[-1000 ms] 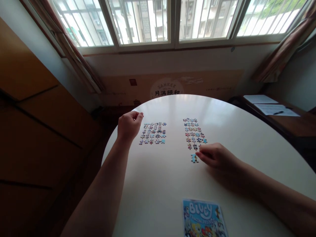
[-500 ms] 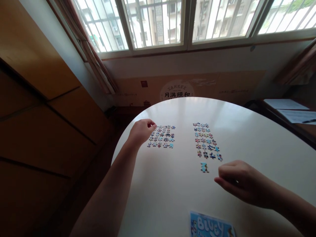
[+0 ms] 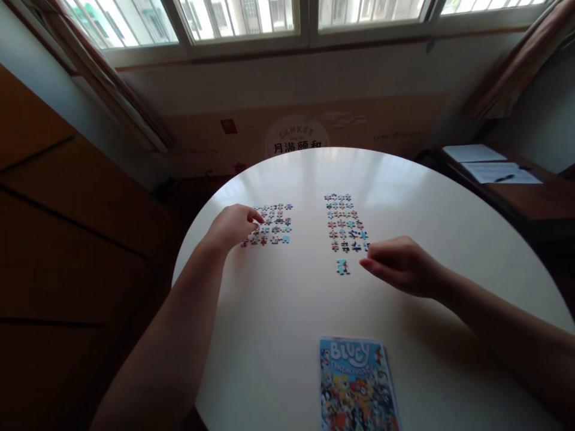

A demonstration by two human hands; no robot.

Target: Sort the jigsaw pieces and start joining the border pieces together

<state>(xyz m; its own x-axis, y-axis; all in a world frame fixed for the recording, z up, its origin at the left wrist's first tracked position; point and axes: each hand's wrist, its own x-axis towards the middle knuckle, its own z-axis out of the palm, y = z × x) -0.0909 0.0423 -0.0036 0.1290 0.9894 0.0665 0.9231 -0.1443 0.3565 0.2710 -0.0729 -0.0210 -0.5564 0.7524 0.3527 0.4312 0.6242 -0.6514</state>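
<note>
My left hand (image 3: 236, 226) reaches over the left edge of the left group of jigsaw pieces (image 3: 276, 229), laid in rows on the white table (image 3: 278, 317). Its thumb and forefinger are bent close together; anything between them is too small to make out. Beside the lower right corner of the right group of jigsaw pieces (image 3: 344, 224) is my right hand (image 3: 404, 266), its fingers curled in and its thumb pointing left. I see nothing held in it. Just left of that thumb lies a small light-blue puzzle section (image 3: 342, 266), apart from the rows.
A blue "Bluey" picture sheet or booklet (image 3: 357, 383) lies near the front of the round table. To the right, papers (image 3: 498, 172) and a pen (image 3: 504, 178) rest on a brown surface. Beyond the table are a printed cardboard panel (image 3: 359, 129) and a window.
The view has tilted down, showing more of the picture sheet. My left hand has come nearer along the left group's edge. My right hand has moved forward and left toward the right group.
</note>
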